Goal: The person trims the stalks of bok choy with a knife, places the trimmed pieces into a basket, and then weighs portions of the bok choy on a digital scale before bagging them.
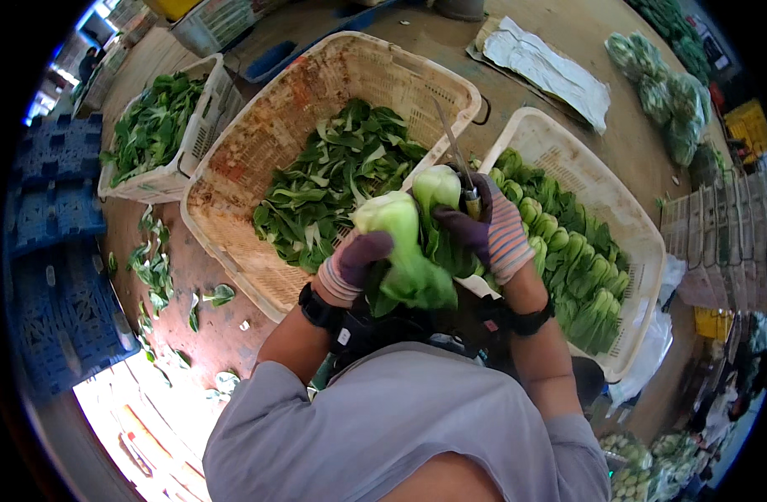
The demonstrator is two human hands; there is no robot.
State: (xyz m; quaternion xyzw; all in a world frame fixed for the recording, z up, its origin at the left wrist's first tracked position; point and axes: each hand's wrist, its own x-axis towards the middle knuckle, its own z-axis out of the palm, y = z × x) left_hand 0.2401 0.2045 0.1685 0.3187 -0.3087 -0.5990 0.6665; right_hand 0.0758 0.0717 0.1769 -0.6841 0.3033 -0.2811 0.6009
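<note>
My gloved left hand (358, 261) grips a pale green bok choy (404, 255) with leaves hanging down. My gloved right hand (484, 222) holds a second bok choy (436, 186) against it, along with a knife (471, 199) whose thin blade points upward and forward. Beneath and beyond my hands, a large stained plastic basket (241, 130) holds a heap of loose green leaves (317, 184). To the right, an off-white basket (630, 209) holds rows of bok choy heads (559, 251).
At back left is a crate of leaves (153, 125). Stacked blue pallets (57, 192) line the left, with scattered leaves (158, 276) beside them. A flattened sack (542, 67), bagged greens (659, 92) and stacked crates (718, 234) surround the right basket. A distant person (89, 65) is at upper left.
</note>
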